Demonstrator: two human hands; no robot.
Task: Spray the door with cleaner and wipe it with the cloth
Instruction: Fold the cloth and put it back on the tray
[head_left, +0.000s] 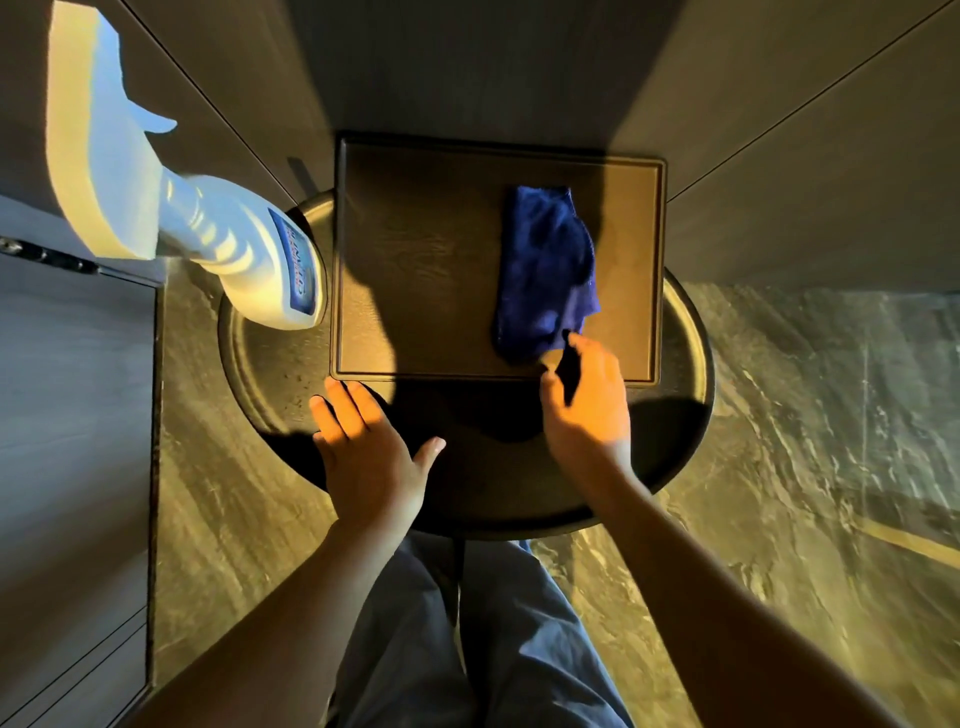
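Head view: crumpled dark-blue cloth lies on rectangular brown wooden tray atop round dark worktop. Right hand at cloth's 6 o'clock end, fingertips touching, not gripping. Left hand open, empty, spread over worktop at 7 o'clock. White spray bottle stands at 10 o'clock.

One head-worn view (wide-angle) looks steeply down, close over a round table.
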